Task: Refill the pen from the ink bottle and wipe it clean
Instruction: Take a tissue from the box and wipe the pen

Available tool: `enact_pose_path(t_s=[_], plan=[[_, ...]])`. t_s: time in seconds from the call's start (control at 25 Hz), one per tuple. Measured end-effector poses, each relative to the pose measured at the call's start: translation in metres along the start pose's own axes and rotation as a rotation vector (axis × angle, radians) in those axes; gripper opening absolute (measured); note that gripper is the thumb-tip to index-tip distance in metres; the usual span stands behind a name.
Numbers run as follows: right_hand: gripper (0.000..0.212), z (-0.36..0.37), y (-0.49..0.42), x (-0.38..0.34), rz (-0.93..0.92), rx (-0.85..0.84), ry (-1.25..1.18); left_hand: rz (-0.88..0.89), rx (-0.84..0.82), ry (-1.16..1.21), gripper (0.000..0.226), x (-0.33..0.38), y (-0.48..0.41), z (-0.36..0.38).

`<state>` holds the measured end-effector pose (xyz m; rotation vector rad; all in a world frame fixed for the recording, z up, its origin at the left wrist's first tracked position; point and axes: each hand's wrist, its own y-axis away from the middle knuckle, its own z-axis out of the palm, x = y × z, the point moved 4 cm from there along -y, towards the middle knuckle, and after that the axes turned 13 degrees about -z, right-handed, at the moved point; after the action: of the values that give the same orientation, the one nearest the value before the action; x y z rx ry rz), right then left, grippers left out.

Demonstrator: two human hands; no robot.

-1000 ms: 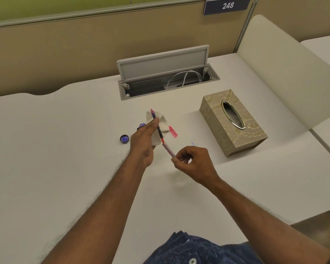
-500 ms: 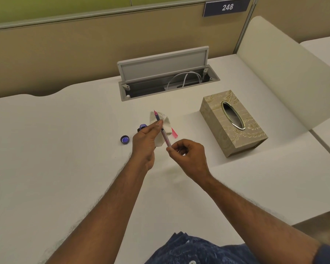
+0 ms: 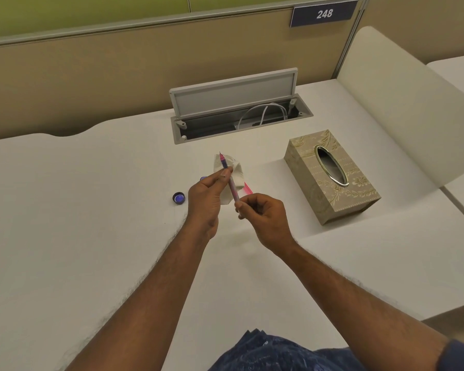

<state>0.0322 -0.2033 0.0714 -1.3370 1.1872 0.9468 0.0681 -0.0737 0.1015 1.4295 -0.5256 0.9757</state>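
Softly crumpled tissue [image 3: 236, 175] wraps slender pen [image 3: 229, 178].

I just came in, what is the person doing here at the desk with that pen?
A person is wiping a pen with a tissue above the desk. The left hand holds the tissue against the pen's front part, while the right hand pinches its back end. The nib points away from the person. A blue bottle cap lies on the desk left of the hands, and a tissue box stands to the right.
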Motion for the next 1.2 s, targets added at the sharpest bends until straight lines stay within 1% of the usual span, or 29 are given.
enact_pose_path(t_s=[0.12, 0.24, 0.36, 0.44, 0.48, 0.6, 0.68, 0.72, 0.8, 0.92, 0.96, 1.04, 1.12, 1.16, 1.2], plan=[[0.018, 0.002, 0.003, 0.005, 0.107, -0.029, -0.207, 0.020, -0.004, -0.030, 0.015, 0.000, 0.001, 0.000], [0.019, 0.002, 0.005, 0.007, 0.156, 0.029, -0.334, 0.015, 0.016, -0.045, 0.014, -0.001, 0.001, -0.001], [0.019, 0.001, 0.005, 0.009, 0.166, 0.095, -0.324, 0.030, 0.019, -0.085, 0.017, -0.002, 0.000, -0.001], [0.009, 0.002, 0.005, 0.011, 0.177, 0.094, -0.327, 0.047, -0.001, -0.104, 0.021, -0.003, 0.000, -0.001], [0.009, 0.003, 0.006, 0.011, 0.186, 0.087, -0.338, 0.057, -0.006, -0.110, 0.023, -0.003, 0.000, 0.000], [0.030, 0.006, 0.007, 0.015, 0.283, 0.072, -0.368, 0.066, 0.019, -0.130, 0.026, -0.003, -0.001, -0.001], [0.035, 0.008, 0.008, 0.015, 0.342, 0.060, -0.411, 0.059, 0.026, -0.132, 0.027, -0.003, -0.002, -0.001], [0.032, 0.009, 0.008, 0.015, 0.350, 0.058, -0.438, 0.058, 0.029, -0.136, 0.029, -0.004, -0.003, -0.001], [0.019, 0.009, 0.007, 0.013, 0.328, 0.061, -0.488, 0.065, 0.037, -0.148, 0.030, -0.004, -0.002, -0.002], [0.008, 0.009, 0.005, 0.008, 0.292, 0.036, -0.486, 0.076, 0.024, -0.142, 0.028, -0.003, 0.002, 0.000], [0.013, 0.010, 0.006, 0.007, 0.296, 0.026, -0.486, 0.076, 0.018, -0.135, 0.027, -0.002, 0.003, 0.001], [0.028, 0.012, 0.007, 0.007, 0.363, 0.036, -0.500, 0.077, 0.032, -0.139, 0.026, -0.001, 0.004, 0.001], [0.039, 0.012, 0.008, 0.008, 0.399, 0.040, -0.507, 0.076, 0.052, -0.144, 0.020, 0.000, 0.005, 0.002], [0.040, 0.013, 0.008, 0.007, 0.395, 0.035, -0.514, 0.074, 0.053, -0.138, 0.016, 0.000, 0.005, 0.002], [0.037, 0.013, 0.008, 0.007, 0.383, 0.032, -0.526, 0.075, 0.052, -0.134, 0.013, 0.001, 0.005, 0.002]])
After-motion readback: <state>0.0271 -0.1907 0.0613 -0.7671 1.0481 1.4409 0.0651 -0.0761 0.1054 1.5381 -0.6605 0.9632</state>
